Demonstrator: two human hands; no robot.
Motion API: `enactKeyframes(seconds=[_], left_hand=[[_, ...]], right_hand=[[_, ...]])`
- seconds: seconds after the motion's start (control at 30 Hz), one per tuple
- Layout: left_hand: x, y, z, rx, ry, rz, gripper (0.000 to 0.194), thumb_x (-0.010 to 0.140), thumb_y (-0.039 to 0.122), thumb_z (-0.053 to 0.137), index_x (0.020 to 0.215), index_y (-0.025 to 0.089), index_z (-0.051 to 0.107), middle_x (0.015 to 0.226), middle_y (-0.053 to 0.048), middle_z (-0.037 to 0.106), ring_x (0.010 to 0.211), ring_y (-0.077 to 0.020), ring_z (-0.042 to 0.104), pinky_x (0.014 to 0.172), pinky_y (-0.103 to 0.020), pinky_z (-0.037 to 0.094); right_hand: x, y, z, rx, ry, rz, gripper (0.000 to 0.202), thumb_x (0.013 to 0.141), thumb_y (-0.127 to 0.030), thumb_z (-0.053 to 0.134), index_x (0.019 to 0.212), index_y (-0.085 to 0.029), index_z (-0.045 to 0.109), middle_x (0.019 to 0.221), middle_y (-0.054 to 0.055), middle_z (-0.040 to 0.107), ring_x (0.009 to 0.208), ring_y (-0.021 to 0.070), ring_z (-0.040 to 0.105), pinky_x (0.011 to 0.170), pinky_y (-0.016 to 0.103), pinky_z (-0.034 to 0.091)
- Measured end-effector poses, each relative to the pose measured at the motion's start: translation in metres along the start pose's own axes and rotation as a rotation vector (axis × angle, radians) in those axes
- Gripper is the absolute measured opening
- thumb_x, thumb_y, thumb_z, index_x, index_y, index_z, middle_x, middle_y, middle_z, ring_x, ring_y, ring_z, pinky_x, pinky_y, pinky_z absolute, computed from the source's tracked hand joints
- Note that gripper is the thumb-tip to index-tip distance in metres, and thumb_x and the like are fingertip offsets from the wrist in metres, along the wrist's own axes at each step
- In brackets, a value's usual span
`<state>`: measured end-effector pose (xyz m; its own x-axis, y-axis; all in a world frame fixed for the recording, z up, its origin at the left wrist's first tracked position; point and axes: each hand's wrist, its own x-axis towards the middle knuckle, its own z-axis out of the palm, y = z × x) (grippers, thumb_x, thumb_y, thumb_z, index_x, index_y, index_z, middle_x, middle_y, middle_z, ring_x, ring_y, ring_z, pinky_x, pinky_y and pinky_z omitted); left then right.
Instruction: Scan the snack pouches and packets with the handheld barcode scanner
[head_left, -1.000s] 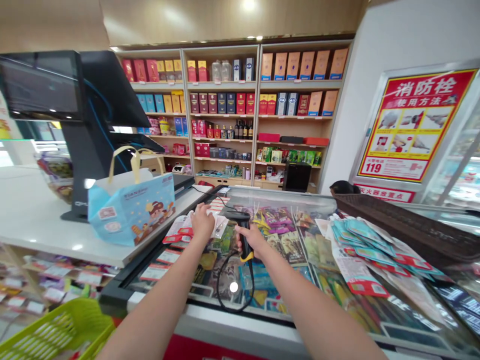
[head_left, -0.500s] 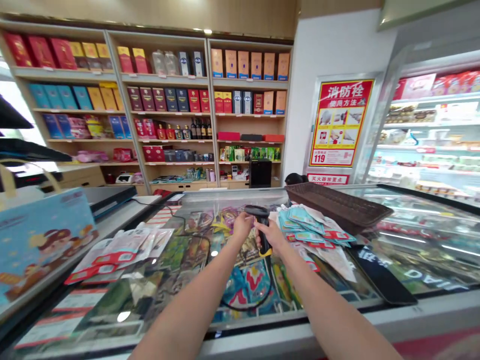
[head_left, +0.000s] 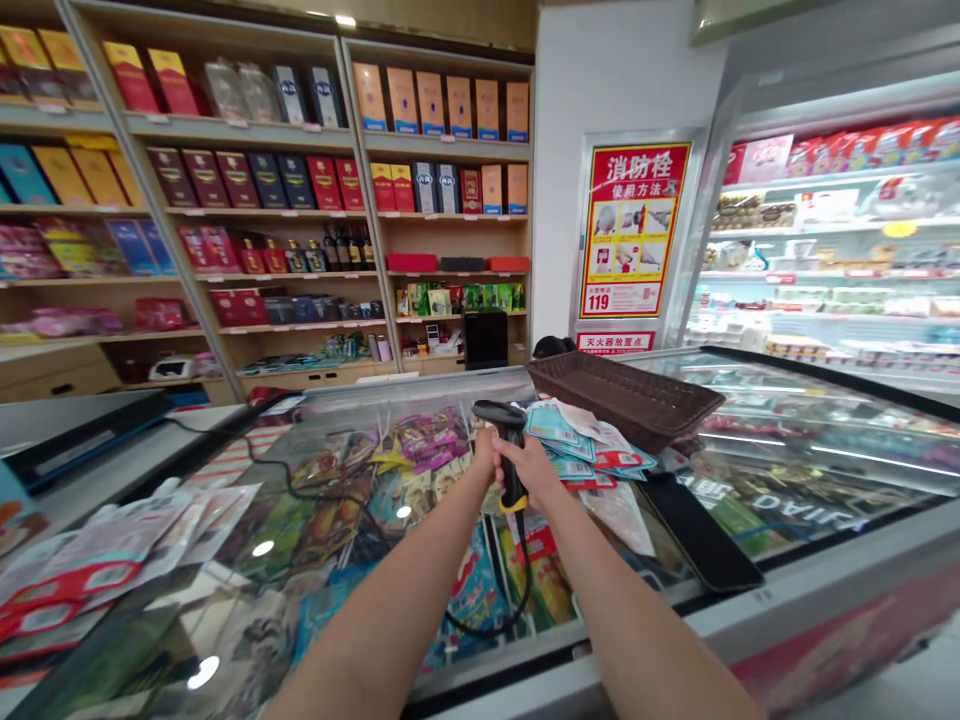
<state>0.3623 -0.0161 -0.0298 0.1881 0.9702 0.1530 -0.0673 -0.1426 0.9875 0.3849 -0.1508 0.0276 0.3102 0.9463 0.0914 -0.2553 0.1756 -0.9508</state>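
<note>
A black barcode scanner [head_left: 501, 411] with yellow trim at the foot of its handle is held upright over the glass top of a chest freezer. My right hand [head_left: 534, 466] is wrapped around the handle. From the other side my left hand [head_left: 486, 450] is closed against the scanner just below its head, its fingers partly hidden. A black cable [head_left: 523, 590] loops down from the handle onto the glass. Just right of my hands lies a pile of blue, white and red packets [head_left: 562, 428]. More white and red packets [head_left: 112, 550] are spread at the left.
Behind the packet pile sits a brown woven basket [head_left: 626, 395]. A long black panel [head_left: 701, 530] lies on the glass at the right. Wrapped goods show through the freezer glass [head_left: 420, 440]. Beyond it stand shelves of boxes [head_left: 450, 180], and someone's dark hair [head_left: 553, 346] shows behind the basket.
My view has turned right, so the surroundings sit further left. Both hands still hold the scanner; my left hand has come closer to my right hand, near the handle.
</note>
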Motion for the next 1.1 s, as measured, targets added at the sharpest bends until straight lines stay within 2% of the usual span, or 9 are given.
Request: enactKeyframes(seconds=[0.1, 0.17, 0.27, 0.37, 0.43, 0.53, 0.8, 1.0, 1.1], left_hand=[[0.005, 0.002, -0.016, 0.066, -0.020, -0.049, 0.030, 0.077, 0.024, 0.054, 0.048, 0.019, 0.047, 0.041, 0.002, 0.040, 0.047, -0.0149, 0.046, 0.050, -0.028, 0.039], [0.011, 0.003, -0.034, 0.124, 0.014, -0.005, 0.026, 0.072, 0.025, 0.060, 0.049, 0.019, 0.048, 0.044, 0.002, 0.043, 0.050, -0.0144, 0.048, 0.052, -0.026, 0.038], [0.020, 0.005, -0.061, 0.126, 0.130, 0.056, 0.019, 0.070, 0.027, 0.061, 0.056, 0.019, 0.050, 0.050, 0.003, 0.047, 0.055, -0.0138, 0.050, 0.056, -0.025, 0.040], [0.026, 0.007, -0.077, 0.059, 0.273, 0.100, 0.015, 0.072, 0.027, 0.056, 0.060, 0.019, 0.049, 0.054, 0.003, 0.048, 0.059, -0.0130, 0.050, 0.059, -0.024, 0.041], [0.026, 0.009, -0.080, 0.024, 0.332, 0.130, 0.012, 0.073, 0.024, 0.053, 0.063, 0.019, 0.049, 0.057, 0.004, 0.049, 0.060, -0.0123, 0.049, 0.061, -0.023, 0.042], [0.027, 0.012, -0.080, -0.062, 0.353, 0.141, 0.009, 0.075, 0.025, 0.051, 0.070, 0.018, 0.052, 0.061, 0.003, 0.053, 0.061, -0.0119, 0.051, 0.063, -0.023, 0.043], [0.039, 0.014, -0.083, -0.314, 0.378, 0.109, 0.022, 0.074, 0.037, 0.059, 0.078, 0.016, 0.058, 0.065, 0.001, 0.059, 0.062, -0.0112, 0.056, 0.064, -0.024, 0.047], [0.039, 0.013, -0.083, -0.421, 0.400, 0.074, 0.017, 0.072, 0.031, 0.060, 0.076, 0.015, 0.060, 0.065, 0.002, 0.060, 0.061, -0.0107, 0.056, 0.066, -0.025, 0.048], [0.038, 0.013, -0.082, -0.471, 0.393, 0.054, 0.013, 0.070, 0.027, 0.061, 0.075, 0.014, 0.060, 0.064, 0.003, 0.059, 0.060, -0.0100, 0.055, 0.065, -0.024, 0.047]], right_hand=[[-0.001, 0.001, 0.002, 0.016, 0.012, 0.000, 0.037, 0.062, -0.041, 0.075, 0.081, -0.018, 0.053, 0.050, -0.006, 0.055, 0.037, 0.0091, 0.049, 0.036, 0.021, 0.043], [-0.001, 0.002, 0.002, 0.009, 0.016, 0.001, 0.036, 0.062, -0.041, 0.075, 0.079, -0.018, 0.053, 0.049, -0.007, 0.054, 0.036, 0.0084, 0.047, 0.035, 0.021, 0.043], [-0.001, 0.004, 0.001, -0.020, 0.007, 0.009, 0.034, 0.063, -0.043, 0.073, 0.075, -0.018, 0.053, 0.048, -0.006, 0.053, 0.035, 0.0082, 0.047, 0.036, 0.022, 0.044], [-0.001, 0.007, 0.000, -0.056, -0.010, 0.029, 0.036, 0.062, -0.044, 0.074, 0.070, -0.018, 0.051, 0.048, -0.006, 0.053, 0.035, 0.0080, 0.047, 0.036, 0.022, 0.044], [0.000, 0.008, -0.002, -0.083, -0.006, 0.046, 0.037, 0.061, -0.044, 0.075, 0.069, -0.018, 0.050, 0.048, -0.006, 0.053, 0.036, 0.0082, 0.048, 0.036, 0.022, 0.044], [0.000, 0.010, -0.004, -0.108, 0.013, 0.062, 0.038, 0.059, -0.044, 0.077, 0.072, -0.019, 0.050, 0.049, -0.007, 0.053, 0.036, 0.0088, 0.048, 0.035, 0.022, 0.044], [-0.002, 0.015, -0.006, -0.147, 0.005, 0.098, 0.037, 0.061, -0.042, 0.075, 0.077, -0.018, 0.053, 0.050, -0.007, 0.054, 0.036, 0.0084, 0.048, 0.034, 0.021, 0.042], [-0.003, 0.018, -0.008, -0.210, -0.034, 0.140, 0.036, 0.066, -0.046, 0.071, 0.062, -0.018, 0.049, 0.039, -0.005, 0.050, 0.033, 0.0088, 0.046, 0.035, 0.021, 0.041], [-0.005, 0.017, -0.007, -0.216, -0.012, 0.133, 0.035, 0.066, -0.046, 0.070, 0.064, -0.018, 0.051, 0.039, -0.005, 0.050, 0.032, 0.0086, 0.045, 0.035, 0.021, 0.040]])
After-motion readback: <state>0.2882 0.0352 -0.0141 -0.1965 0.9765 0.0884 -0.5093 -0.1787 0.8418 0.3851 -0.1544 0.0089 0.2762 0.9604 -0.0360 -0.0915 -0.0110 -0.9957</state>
